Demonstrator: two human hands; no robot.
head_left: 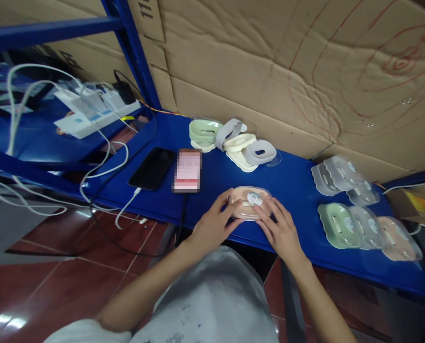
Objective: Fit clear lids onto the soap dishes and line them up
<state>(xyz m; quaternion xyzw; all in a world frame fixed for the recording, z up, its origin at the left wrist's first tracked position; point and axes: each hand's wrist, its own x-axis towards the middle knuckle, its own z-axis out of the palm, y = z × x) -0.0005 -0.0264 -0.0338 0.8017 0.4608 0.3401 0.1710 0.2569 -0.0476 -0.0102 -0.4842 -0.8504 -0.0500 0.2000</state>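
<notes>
Both hands on one thing: a peach dish [241, 194] under a clear cover, at the front edge of the blue table [291, 183]. Left hand [212, 221] grips its left end, fingertips over the top, thumb along the near edge. Right hand [281, 231] grips the right end, fingers spread over the cover, thumb low at the near side. So the dish sits between the two sets of fingers, touching both. Round white label [255, 198] on top, just beyond the right fingertips. Whether the underside rests fully on the table, cannot tell.

Left of the hands, near: phone with a lit, blurred screen [188, 171]; beside it a dark phone [151, 167], white cable [128, 207] at its near end.

Behind the dish, against the cardboard [233, 62]: a loose group, green dish [204, 129] at left, grey band [229, 133] leaning next to it, cream pieces and a grey lid [261, 153] overlapping.

Right, well apart from the hands: covered dishes in two groups. Front row: green box [340, 226], grey box [366, 228], peach box [398, 240]. Grey ones piled behind.

Far left: power strip [98, 121] crowded with plugs.
</notes>
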